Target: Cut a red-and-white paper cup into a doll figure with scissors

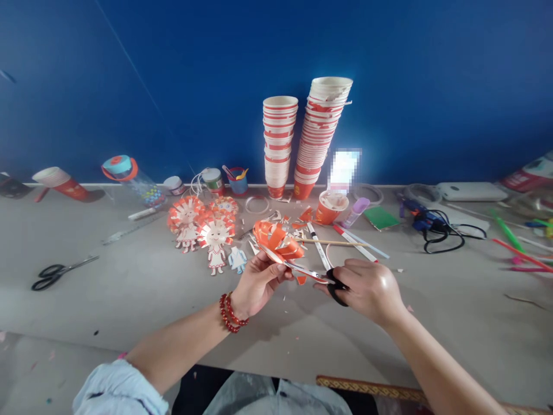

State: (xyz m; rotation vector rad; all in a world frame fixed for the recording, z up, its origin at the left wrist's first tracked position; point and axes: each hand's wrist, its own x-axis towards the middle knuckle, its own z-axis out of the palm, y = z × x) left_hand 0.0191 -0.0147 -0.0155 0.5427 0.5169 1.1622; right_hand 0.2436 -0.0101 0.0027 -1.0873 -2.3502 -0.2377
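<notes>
My left hand [263, 279] pinches an orange and white cut paper cup [276, 245], its strips curling outward. Black-handled scissors [334, 287] are in my right hand [367, 288], fingers wrapped round the loops. The scissor blades point left and meet the paper near my left fingertips; whether they are fully closed is hard to see. Orange and white paper scraps [302, 219] lie behind the hands. To the left are paper dolls [216, 242] with red fringed heads, along with a small blue-and-white paper figure [237, 259].
Two tall stacks of paper cups [280, 138] stand against the blue wall. A cup of scraps [330, 210], a marker [318, 245] and a green pad [381, 218] lie ahead. Spare scissors [54, 276] rest at left. A glue gun with a black cord [436, 227] sits at right.
</notes>
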